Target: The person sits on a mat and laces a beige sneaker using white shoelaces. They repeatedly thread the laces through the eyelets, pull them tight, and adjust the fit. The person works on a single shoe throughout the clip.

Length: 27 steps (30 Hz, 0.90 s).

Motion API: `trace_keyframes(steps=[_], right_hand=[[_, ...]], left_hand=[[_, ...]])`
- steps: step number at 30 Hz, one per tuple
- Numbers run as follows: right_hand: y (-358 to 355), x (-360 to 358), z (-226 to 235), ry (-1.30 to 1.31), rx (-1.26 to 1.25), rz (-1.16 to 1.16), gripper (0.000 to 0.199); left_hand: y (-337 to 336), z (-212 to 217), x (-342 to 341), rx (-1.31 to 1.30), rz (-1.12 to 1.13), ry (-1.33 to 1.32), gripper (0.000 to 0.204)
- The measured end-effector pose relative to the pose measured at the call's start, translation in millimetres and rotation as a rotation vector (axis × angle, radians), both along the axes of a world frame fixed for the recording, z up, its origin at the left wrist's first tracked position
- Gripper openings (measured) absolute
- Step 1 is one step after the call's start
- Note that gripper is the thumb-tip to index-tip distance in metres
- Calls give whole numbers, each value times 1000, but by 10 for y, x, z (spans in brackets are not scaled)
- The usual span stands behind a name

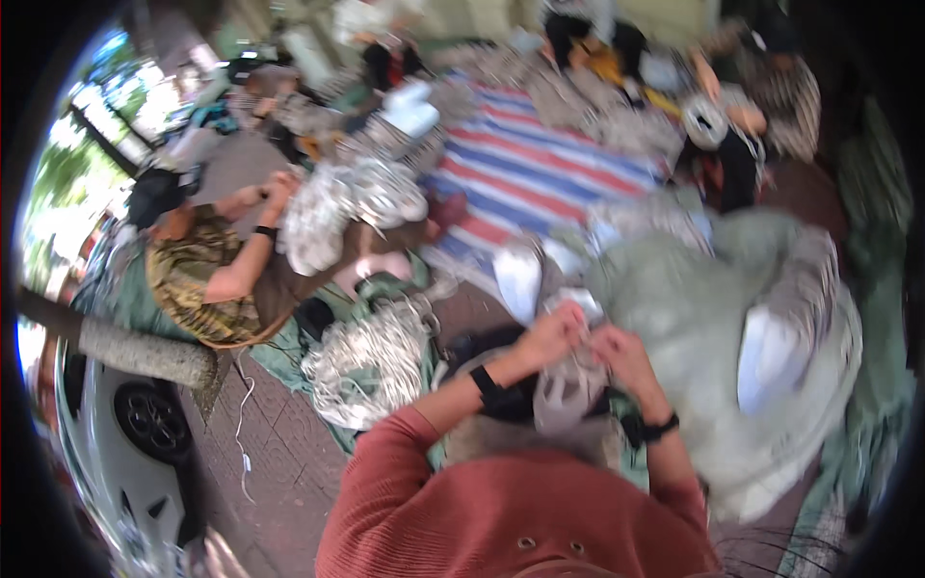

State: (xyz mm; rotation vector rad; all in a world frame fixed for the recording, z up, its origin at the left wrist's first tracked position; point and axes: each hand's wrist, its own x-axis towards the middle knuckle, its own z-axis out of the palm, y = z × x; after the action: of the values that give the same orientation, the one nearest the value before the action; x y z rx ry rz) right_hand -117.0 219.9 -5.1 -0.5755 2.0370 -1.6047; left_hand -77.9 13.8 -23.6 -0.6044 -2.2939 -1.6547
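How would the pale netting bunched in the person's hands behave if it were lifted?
Probably floppy: the netting sags in folds between the left hand and right hand. Likely light for its bulk, as the big heap looks airy. It may snag or drag, since it seems to run into that heap.

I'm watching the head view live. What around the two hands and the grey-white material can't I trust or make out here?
- Head view, left hand and right hand: motion blur hides the fingers, so their grip cannot be told.
- Grey-white piece between the hands: blurred, kind unclear.
- Pale green bundle: smeared, no detail.
- Person at left: hands partly hidden by the white netting pile.
- Picture edge: fisheye rim cuts off the white car.
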Motion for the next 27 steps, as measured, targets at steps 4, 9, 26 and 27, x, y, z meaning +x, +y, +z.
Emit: trace_keyframes(steps=[4, 9, 26, 27], right_hand=[[25, 58, -64, 101, -47, 94, 12], [52, 101, -212, 127, -40, -43, 16], [100, 183, -504, -99, -124, -49, 11], [87, 188, -513, -107, -123, -63, 13]], left_hand=[[40, 134, 146, 132, 22, -421, 10], [77, 436, 149, 20, 200, -558, 5], [55, 160, -59, -807, -22, -161, 18], [58, 154, -60, -787, -34, -140, 19]])
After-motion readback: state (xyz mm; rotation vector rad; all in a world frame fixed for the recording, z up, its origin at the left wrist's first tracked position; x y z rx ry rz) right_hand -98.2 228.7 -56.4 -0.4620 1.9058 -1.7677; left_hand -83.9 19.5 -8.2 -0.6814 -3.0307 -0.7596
